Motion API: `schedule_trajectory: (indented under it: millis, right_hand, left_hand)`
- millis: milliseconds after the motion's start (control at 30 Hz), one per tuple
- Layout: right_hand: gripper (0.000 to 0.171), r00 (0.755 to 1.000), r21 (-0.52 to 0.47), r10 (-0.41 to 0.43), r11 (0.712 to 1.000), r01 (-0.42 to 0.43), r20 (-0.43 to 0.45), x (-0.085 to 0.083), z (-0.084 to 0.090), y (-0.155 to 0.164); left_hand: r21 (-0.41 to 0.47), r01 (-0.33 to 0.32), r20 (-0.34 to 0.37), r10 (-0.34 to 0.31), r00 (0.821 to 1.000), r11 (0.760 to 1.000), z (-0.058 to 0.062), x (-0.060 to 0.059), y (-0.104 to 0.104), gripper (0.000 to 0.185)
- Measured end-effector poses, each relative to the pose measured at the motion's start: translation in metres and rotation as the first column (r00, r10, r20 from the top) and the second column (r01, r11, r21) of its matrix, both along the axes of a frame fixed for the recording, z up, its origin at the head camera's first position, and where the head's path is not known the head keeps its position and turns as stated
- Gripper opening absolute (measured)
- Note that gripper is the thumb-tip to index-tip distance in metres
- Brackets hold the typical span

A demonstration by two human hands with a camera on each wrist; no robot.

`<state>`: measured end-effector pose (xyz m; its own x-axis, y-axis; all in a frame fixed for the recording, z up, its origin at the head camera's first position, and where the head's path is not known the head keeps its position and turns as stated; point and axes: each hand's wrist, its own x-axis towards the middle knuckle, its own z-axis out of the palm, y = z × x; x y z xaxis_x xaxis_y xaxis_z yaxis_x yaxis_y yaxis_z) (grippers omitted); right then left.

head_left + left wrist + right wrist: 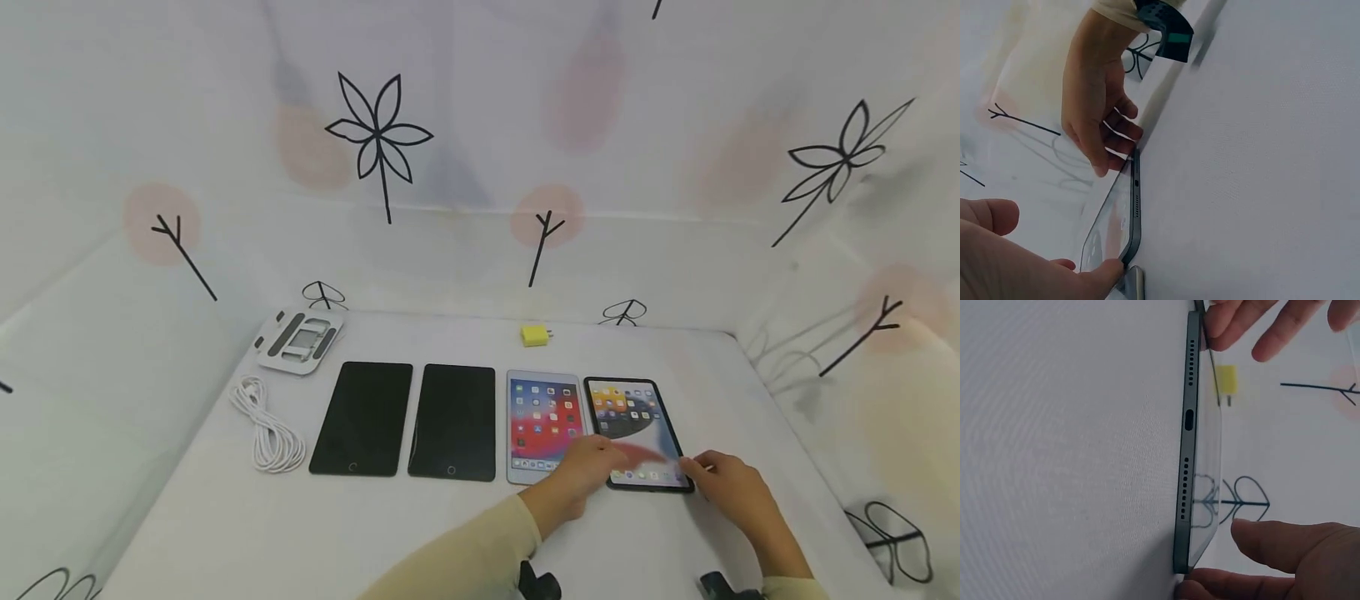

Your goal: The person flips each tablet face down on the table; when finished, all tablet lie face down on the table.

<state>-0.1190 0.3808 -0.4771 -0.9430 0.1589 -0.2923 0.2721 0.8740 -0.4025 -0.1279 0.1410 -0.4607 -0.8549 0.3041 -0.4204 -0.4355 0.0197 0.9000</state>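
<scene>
My left hand (592, 468) and right hand (723, 479), fingers relaxed, touch the near corners of the dark-framed, lit tablet (633, 429) between them on the white bench (300, 525).

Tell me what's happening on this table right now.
A person has both hands on the lit dark-framed tablet at the right end of a row of four. The left hand touches its near left corner, and the right hand its near right corner. Beside it lie a lit white tablet and two dark tablets.
</scene>
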Motion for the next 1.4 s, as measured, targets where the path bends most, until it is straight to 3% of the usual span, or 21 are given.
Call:
schedule_trajectory:
  millis: [167, 433, 567, 667, 867, 967, 1067, 1133, 1200, 1267, 1400]
  right_hand:
    - [0.053, 1.000, 0.043, -0.020, 0.999, 0.020, -0.003, 0.004, 0.000, -0.006]
    - [0.059, 0.997, 0.058, -0.065, 0.996, 0.063, 0.033, 0.007, -0.003, -0.010]
    - [0.061, 0.999, 0.022, -0.044, 0.999, 0.045, -0.027, 0.005, -0.004, -0.006]
    - [0.060, 0.997, -0.013, -0.043, 0.999, 0.042, -0.058, 0.004, -0.005, -0.006]
    - [0.059, 0.994, -0.155, -0.096, 0.984, 0.088, -0.044, 0.003, -0.008, -0.005]
    - [0.054, 0.981, -0.339, -0.193, 0.925, 0.173, -0.028, 0.005, -0.004, -0.006]
    - [0.046, 0.956, -0.544, -0.284, 0.814, 0.202, -0.071, 0.008, 0.005, -0.013]
    - [0.043, 0.941, -0.641, -0.310, 0.751, 0.157, -0.133, 0.011, 0.013, -0.023]
    - [0.043, 0.934, -0.677, -0.291, 0.732, 0.077, -0.208, 0.013, 0.021, -0.035]
    - [0.045, 0.926, -0.671, -0.264, 0.741, 0.016, -0.269, 0.017, 0.029, -0.049]
    - [0.052, 0.922, -0.532, -0.149, 0.844, -0.069, -0.356, 0.022, 0.038, -0.074]
  left_hand:
    - [-0.042, -0.018, -0.040, 0.016, 0.999, 0.999, -0.001, 0.005, 0.005, 0.025]
    - [-0.023, 0.040, -0.091, -0.042, 0.995, 0.999, -0.014, 0.006, 0.006, 0.017]
    - [-0.037, 0.047, -0.101, -0.050, 0.994, 0.998, -0.014, 0.003, 0.006, 0.027]
    - [-0.043, 0.069, -0.090, -0.073, 0.993, 0.997, -0.011, 0.002, 0.004, 0.024]
    - [-0.062, 0.070, -0.087, -0.075, 0.993, 0.996, -0.011, 0.000, 0.001, 0.036]
    - [-0.046, 0.107, -0.080, -0.110, 0.991, 0.993, -0.011, -0.005, -0.001, 0.045]
    - [-0.022, 0.151, -0.069, -0.152, 0.986, 0.988, -0.010, -0.012, -0.004, 0.049]
    - [-0.003, 0.172, -0.069, -0.172, 0.983, 0.985, -0.008, -0.016, -0.005, 0.051]
    - [0.014, 0.195, -0.075, -0.193, 0.978, 0.981, -0.006, -0.019, -0.005, 0.053]
    - [0.036, 0.216, -0.078, -0.213, 0.974, 0.976, -0.003, -0.020, -0.005, 0.053]
    - [0.097, 0.208, -0.071, -0.202, 0.977, 0.973, 0.001, -0.021, -0.004, 0.054]
